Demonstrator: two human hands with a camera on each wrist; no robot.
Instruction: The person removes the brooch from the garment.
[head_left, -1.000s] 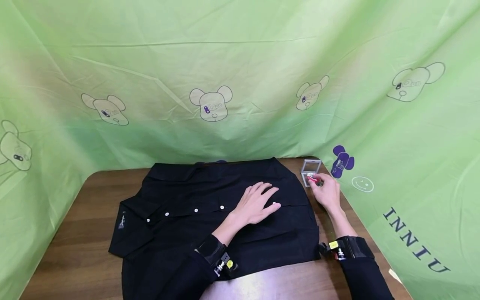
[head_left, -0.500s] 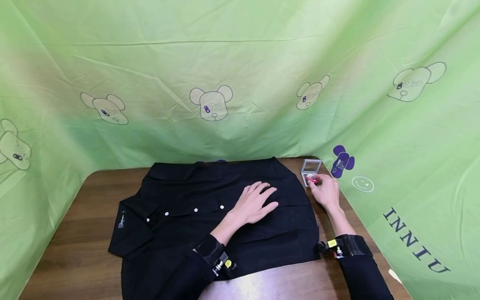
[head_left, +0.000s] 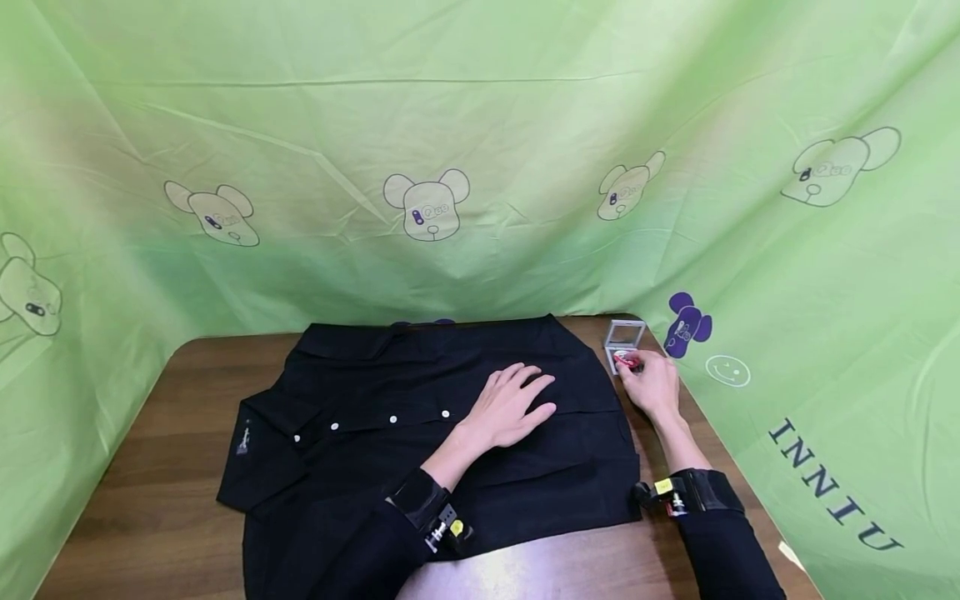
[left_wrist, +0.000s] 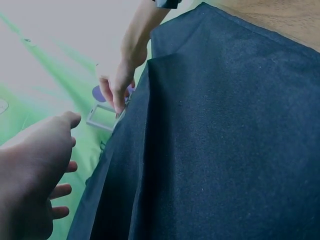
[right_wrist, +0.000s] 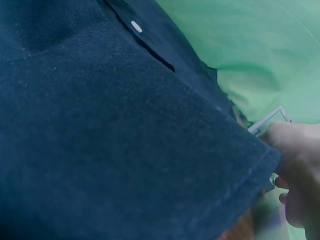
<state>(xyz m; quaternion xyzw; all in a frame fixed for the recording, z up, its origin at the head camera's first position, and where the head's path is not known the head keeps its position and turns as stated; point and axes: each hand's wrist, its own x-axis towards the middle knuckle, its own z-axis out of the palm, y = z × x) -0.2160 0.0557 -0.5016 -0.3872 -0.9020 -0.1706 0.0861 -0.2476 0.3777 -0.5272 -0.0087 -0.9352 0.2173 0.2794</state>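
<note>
A black button-up shirt (head_left: 360, 379) lies spread on the wooden table, collar to the left, with white buttons along its front. Flat on the shirt's right part rests my left hand (head_left: 506, 410), fingers spread and holding nothing. My right hand (head_left: 652, 385), beyond the shirt's hem, pinches a small red item (head_left: 627, 361) between thumb and fingertips; its kind cannot be told. Those fingertips are right at the lower half of a small open clear case (head_left: 623, 332), whose framed lid stands up behind. In the right wrist view, the right hand (right_wrist: 300, 155) is partly behind the shirt.
Green cloth (head_left: 480, 100) printed with bear heads hangs close around the back and sides of the table (head_left: 165, 450). Both wrists carry black straps with small cameras. The case stands near the table's back right corner.
My left hand has slid very slightly left on the shirt. The right hand stays at the case, the red item shifting a little in its fingertips.
</note>
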